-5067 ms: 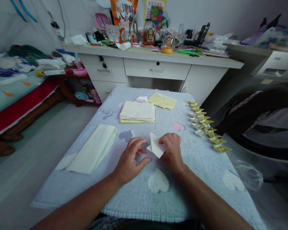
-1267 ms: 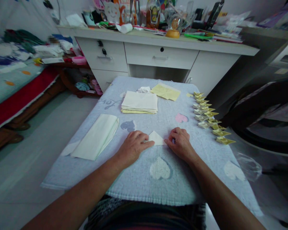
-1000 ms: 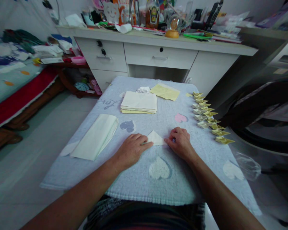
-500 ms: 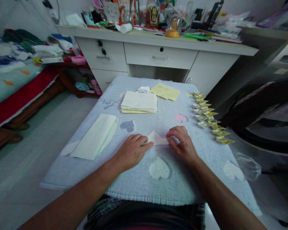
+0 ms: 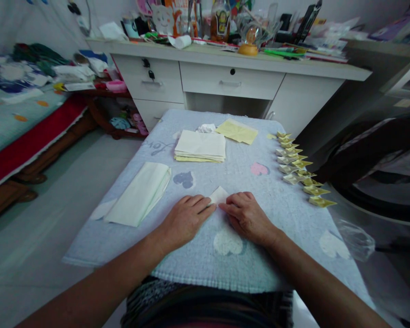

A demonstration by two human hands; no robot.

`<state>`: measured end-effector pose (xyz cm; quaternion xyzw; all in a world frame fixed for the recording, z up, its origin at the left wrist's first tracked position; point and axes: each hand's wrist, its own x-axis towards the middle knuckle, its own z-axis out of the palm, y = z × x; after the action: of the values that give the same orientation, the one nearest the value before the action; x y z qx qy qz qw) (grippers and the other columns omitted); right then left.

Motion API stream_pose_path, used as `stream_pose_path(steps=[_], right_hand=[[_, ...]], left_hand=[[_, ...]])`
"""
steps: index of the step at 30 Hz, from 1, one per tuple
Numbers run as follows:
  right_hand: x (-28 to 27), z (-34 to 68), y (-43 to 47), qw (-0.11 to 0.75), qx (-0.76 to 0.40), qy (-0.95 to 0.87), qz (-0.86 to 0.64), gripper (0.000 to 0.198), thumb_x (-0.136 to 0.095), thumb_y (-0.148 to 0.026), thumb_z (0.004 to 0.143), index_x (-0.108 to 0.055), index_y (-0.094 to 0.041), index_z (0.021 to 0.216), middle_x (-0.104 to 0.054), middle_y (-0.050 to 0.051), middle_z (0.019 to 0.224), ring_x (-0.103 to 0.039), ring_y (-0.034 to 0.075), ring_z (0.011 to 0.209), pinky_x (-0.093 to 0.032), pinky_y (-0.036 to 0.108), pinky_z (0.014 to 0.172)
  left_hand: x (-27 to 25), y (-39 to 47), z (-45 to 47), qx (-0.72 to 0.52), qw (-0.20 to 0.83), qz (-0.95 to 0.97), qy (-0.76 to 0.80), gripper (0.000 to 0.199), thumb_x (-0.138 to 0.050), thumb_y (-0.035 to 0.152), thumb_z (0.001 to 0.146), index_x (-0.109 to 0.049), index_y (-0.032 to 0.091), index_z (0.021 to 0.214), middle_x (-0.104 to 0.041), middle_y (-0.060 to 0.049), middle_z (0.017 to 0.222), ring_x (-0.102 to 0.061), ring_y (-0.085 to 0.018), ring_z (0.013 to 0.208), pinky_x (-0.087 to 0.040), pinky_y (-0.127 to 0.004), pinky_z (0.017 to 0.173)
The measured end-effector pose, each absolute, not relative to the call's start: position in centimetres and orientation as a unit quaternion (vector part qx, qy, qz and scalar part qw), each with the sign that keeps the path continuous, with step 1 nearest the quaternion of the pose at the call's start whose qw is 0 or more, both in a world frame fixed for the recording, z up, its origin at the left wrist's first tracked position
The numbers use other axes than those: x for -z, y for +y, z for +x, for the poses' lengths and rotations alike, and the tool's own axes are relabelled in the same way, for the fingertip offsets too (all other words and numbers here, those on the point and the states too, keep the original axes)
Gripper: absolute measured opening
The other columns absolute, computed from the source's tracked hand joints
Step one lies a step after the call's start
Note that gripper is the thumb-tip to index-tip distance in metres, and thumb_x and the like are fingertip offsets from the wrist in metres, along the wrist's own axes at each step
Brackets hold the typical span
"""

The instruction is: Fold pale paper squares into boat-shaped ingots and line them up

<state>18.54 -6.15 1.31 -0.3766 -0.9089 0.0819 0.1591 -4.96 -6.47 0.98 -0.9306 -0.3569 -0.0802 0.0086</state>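
Observation:
A small piece of white paper, folded to a peak, lies on the cloth-covered table between my hands. My left hand grips its left corner, thumb and fingers closed on it. Fingers curled, my right hand presses on the lower right side and covers much of that end. Farther back sits a stack of white and yellow paper sheets. To the left is a larger folded pale sheet. Along the right edge stand several small folded paper boats, yellow and whitish.
A loose yellow sheet and a crumpled white paper lie near the table's far end. Beyond stands a white desk crowded with a bottle and other items. A bed is at the left, and a clear plastic bag hangs by the right edge.
My right hand has moved left from the paper's right tip and now presses close to my left thumb, covering the right end. My left hand stays on the left corner.

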Motion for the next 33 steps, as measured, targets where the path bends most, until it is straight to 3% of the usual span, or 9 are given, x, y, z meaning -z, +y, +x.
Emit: stream_pose_path(steps=[5,10,16,20,24,33], right_hand=[[-1.5,18.4,-6.5,0.118,-0.060,-0.914,-0.383,0.033,-0.049,-0.032,0.093,-0.059,-0.025,0.124,-0.058,0.009,0.105,-0.048,0.023,0.094,-0.030,0.041,0.085],[-1.9,18.2,-6.8,0.099,-0.055,-0.917,-0.383,0.046,-0.048,-0.051,0.091,-0.057,-0.025,0.128,-0.056,0.011,0.105,-0.046,0.026,0.095,-0.030,0.043,0.087],[-1.9,17.9,-6.8,0.084,-0.051,-0.916,-0.389,0.056,-0.042,-0.062,0.089,-0.055,-0.027,0.131,-0.055,0.011,0.104,-0.045,0.027,0.094,-0.030,0.046,0.088],[-1.7,17.8,-6.7,0.077,-0.047,-0.916,-0.392,0.059,-0.041,-0.065,0.088,-0.053,-0.030,0.133,-0.055,0.011,0.103,-0.045,0.027,0.094,-0.029,0.047,0.089],[-1.9,17.8,-6.8,0.072,-0.048,-0.913,-0.398,0.058,-0.045,-0.063,0.087,-0.053,-0.029,0.133,-0.056,0.011,0.106,-0.046,0.028,0.095,-0.029,0.048,0.090],[-2.6,20.9,-7.2,0.072,-0.043,-0.911,-0.404,0.049,-0.054,-0.051,0.088,-0.057,-0.024,0.128,-0.059,0.011,0.122,-0.048,0.030,0.105,-0.025,0.053,0.099]], left_hand=[[-0.8,-6.7,-6.6,0.054,0.032,-0.926,-0.372,0.036,-0.043,0.018,0.095,-0.053,0.024,0.129,-0.054,-0.004,0.138,-0.048,-0.023,0.122,-0.040,-0.037,0.092],[-0.7,-7.0,-8.1,0.038,0.027,-0.914,-0.403,0.042,-0.046,0.040,0.095,-0.049,0.026,0.134,-0.049,-0.002,0.143,-0.043,-0.024,0.129,-0.036,-0.038,0.098],[-0.9,-7.6,-8.2,0.064,0.039,-0.905,-0.419,0.049,-0.050,0.041,0.092,-0.045,0.022,0.137,-0.045,-0.006,0.146,-0.038,-0.026,0.133,-0.028,-0.043,0.108],[-0.9,-7.6,-7.2,0.084,0.019,-0.924,-0.372,0.049,-0.052,0.038,0.091,-0.043,0.023,0.137,-0.047,-0.005,0.144,-0.037,-0.024,0.134,-0.023,-0.042,0.112],[-0.8,-7.3,-6.4,0.072,-0.010,-0.931,-0.358,0.045,-0.052,0.039,0.091,-0.047,0.021,0.132,-0.054,-0.006,0.135,-0.045,-0.023,0.126,-0.031,-0.040,0.106],[-0.6,-7.3,-6.6,0.083,-0.015,-0.929,-0.361,0.041,-0.053,0.035,0.091,-0.049,0.017,0.127,-0.057,-0.009,0.130,-0.048,-0.024,0.123,-0.038,-0.040,0.102]])
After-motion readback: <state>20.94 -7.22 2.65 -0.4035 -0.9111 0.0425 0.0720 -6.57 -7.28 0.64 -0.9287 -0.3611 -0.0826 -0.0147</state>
